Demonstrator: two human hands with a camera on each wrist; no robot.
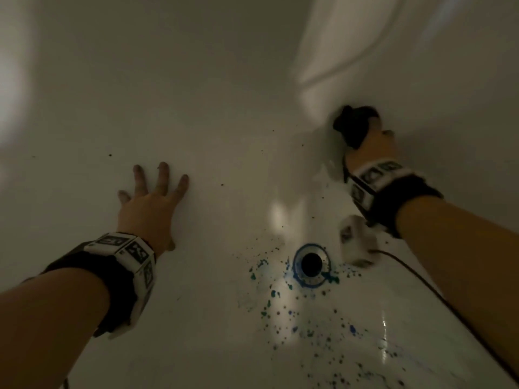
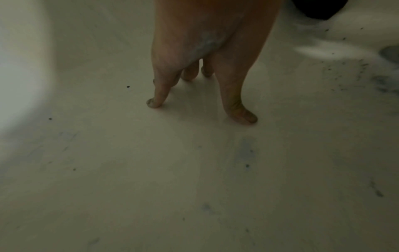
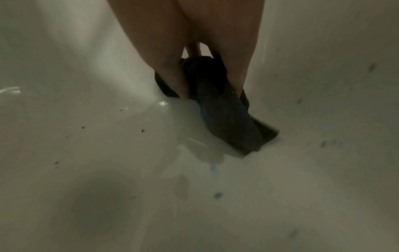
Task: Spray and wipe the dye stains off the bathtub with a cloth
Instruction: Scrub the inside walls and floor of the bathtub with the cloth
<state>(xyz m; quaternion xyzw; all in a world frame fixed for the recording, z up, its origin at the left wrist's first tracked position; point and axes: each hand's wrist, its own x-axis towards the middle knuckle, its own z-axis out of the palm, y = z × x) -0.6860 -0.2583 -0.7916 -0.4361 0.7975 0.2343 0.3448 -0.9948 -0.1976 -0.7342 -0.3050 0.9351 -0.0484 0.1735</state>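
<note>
Midway through a bathtub clean-up, seen from above. Left hand (image 1: 148,206) spread flat, fingers straight and splayed, pressed on the bare tub floor (image 1: 224,113) at centre left of the frame, holding nothing. Right hand (image 1: 370,147) at upper right, fingers curled round a dark cloth (image 1: 352,123), pushing it against the tub's curved side; in the right wrist view, thumb and fingers pinching the wad (image 3: 218,105), a wet smear with a faint blue drip (image 3: 212,168) trailing below it. Blue and green dye stains (image 1: 303,313) thick around the drain (image 1: 311,263) at lower centre and scattered toward the lower right corner; only small dark specks (image 1: 110,155) dotting the floor above the left hand. No spray bottle in sight. Judging by the spread: upper part of the tub largely dealt with, side wall under way, heaviest patch round the drain not yet wiped, likely the bulk of the work remaining.
</note>
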